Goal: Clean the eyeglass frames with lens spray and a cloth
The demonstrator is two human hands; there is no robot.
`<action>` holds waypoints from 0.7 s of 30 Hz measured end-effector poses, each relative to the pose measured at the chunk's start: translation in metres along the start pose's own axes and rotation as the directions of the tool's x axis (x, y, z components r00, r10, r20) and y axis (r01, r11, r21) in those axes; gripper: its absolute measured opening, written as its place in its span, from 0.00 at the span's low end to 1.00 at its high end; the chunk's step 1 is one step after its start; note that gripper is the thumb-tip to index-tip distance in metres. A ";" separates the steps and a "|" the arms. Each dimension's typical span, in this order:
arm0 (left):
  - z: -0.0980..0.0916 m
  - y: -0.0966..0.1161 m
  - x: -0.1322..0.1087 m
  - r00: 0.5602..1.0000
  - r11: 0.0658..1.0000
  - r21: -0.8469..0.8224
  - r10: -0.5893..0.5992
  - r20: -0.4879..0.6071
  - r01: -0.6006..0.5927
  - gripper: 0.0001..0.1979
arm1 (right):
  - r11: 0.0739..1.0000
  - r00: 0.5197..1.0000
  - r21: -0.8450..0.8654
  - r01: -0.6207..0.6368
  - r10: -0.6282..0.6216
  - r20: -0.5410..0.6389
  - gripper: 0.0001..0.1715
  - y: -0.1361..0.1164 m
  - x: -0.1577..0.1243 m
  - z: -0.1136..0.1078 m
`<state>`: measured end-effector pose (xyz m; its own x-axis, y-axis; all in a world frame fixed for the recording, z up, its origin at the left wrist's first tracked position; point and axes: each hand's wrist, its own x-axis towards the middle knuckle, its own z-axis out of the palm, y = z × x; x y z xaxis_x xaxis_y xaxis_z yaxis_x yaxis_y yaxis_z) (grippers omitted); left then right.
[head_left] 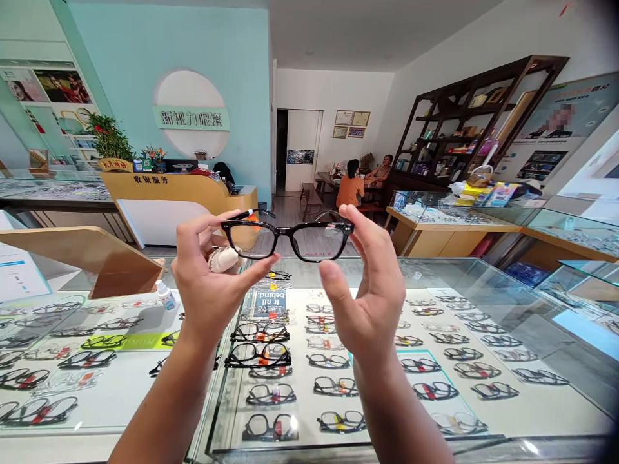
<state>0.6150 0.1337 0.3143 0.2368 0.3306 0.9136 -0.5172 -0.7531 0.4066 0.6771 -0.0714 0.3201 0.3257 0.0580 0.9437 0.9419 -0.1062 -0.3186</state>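
Note:
A pair of black-framed eyeglasses (pixel 284 232) is held up in the middle of the view, lenses facing me and temples pointing away. My left hand (pixel 207 274) grips its left end near the hinge, the thumb stretched along under the lens. A bunched pale cloth (pixel 225 259) shows behind the left lens, apparently tucked in the left fingers. At the other end, my right hand (pixel 370 283) has its fingers on the right hinge and temple, with the thumb just below the right lens. Small red lettering is visible on that lens.
Below lies a glass display case (pixel 338 403) with rows of eyeglasses. A small spray bottle (pixel 166 295) and a wooden-edged mirror or stand (pixel 91 254) are at left. Beyond are a cashier counter (pixel 169 187), a dark shelf (pixel 449 122) and two people seated at a table (pixel 333 183).

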 end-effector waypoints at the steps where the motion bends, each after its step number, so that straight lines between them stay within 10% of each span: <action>1: 0.000 0.000 0.000 1.000 1.000 0.008 0.014 -0.023 -0.014 0.42 | 0.999 1.000 0.031 -0.024 0.024 -0.014 0.31 -0.001 -0.001 0.000; 21: 0.007 0.013 -0.003 0.985 0.984 -0.047 0.167 -0.050 -0.169 0.38 | 0.889 0.947 0.392 -0.239 0.303 -0.110 0.12 0.010 0.006 0.001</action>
<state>0.6138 0.1188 0.3167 0.1053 0.2284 0.9679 -0.5879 -0.7707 0.2458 0.6889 -0.0711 0.3227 0.5848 -0.0869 0.8065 0.7912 0.2806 -0.5434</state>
